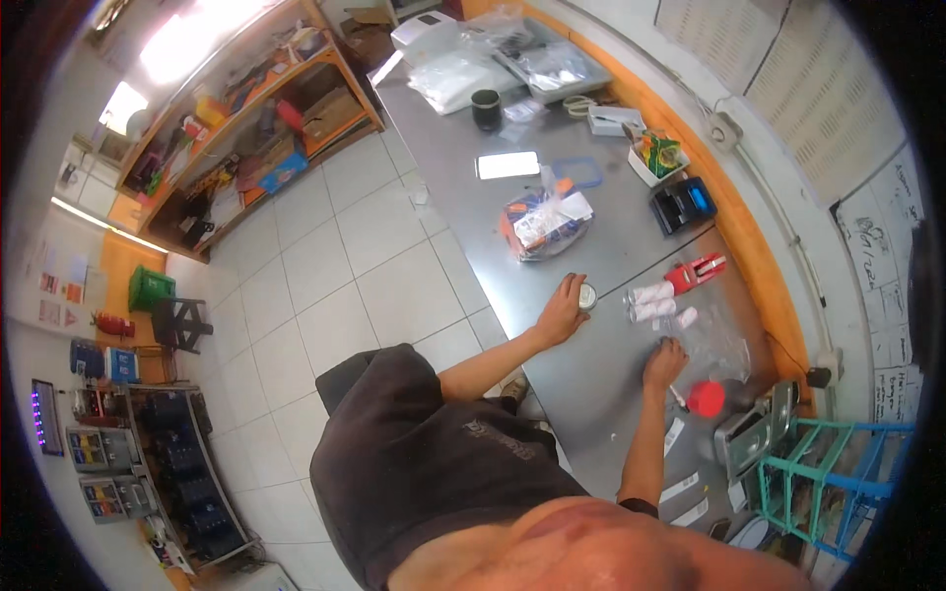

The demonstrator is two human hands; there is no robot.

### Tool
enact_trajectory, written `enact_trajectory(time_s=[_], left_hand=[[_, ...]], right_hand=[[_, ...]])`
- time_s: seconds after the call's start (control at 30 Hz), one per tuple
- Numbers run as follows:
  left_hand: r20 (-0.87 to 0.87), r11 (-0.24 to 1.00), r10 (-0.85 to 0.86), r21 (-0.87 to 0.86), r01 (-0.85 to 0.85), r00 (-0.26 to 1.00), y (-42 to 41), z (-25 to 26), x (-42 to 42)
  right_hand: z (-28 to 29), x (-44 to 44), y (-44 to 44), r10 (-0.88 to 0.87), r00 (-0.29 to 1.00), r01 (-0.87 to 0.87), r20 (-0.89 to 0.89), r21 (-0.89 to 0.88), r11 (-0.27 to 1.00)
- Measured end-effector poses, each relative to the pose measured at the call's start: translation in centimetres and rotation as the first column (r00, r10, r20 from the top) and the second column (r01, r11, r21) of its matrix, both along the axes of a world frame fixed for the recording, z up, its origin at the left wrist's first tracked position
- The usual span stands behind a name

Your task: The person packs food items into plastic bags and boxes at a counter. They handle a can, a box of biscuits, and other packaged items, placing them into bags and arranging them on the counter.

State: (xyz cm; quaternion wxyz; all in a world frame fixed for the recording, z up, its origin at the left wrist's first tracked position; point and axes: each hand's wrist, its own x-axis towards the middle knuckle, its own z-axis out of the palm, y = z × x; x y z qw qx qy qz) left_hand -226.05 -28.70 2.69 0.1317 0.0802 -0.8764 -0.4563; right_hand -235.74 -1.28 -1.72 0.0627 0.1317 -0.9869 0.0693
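Note:
At the near edge of the metal table (510, 251), my left hand (563, 310) has its fingers around a small round container with a pale top (587, 296). My right hand (666, 363) rests low over the table with bent fingers, beside a clear plastic bag (720, 343); whether it pinches anything small cannot be made out. White rolls with pinkish print (653, 300) lie beyond it, against a red handheld tool (695, 272), perhaps a label gun. A red round object (706, 399) and a slim white item (678, 397) are by my right wrist.
A tied plastic bag of packaged goods (548, 221), a lit phone (508, 165), a dark cup (486, 109) and a black device (684, 206) stand farther up the table. Metal lidded containers (757, 436) and a green-and-blue rack (820, 473) are at the right. White printed strips (678, 486) lie near my right forearm.

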Motion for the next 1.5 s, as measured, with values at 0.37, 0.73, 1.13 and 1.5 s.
enact_trajectory(time_s=[0.37,0.73,1.13,1.5], left_hand=[[-0.094,0.991,0.109,0.094,-0.100,0.990,-1.6,-0.2,6.2],[0.838,0.559,-0.197,0.522,-0.644,0.508,-18.6,-13.6,27.4],[0.678,0.550,0.293,0.457,-0.699,0.674,-45.2,-8.0,14.8],[0.763,0.995,0.030,0.038,-0.091,0.645,-51.1,-17.1,14.4]], right_hand=[[4.1,-3.3,2.1,-0.270,0.954,0.229,-0.130,-0.266,0.936],[12.4,6.4,-13.8,-0.180,0.981,0.066,-0.076,-0.740,0.670],[15.8,-5.0,-33.8,0.149,0.925,0.135,0.350,-0.667,0.733],[22.9,-15.9,-40.6,-0.063,0.998,0.052,0.031,-0.932,0.358]])
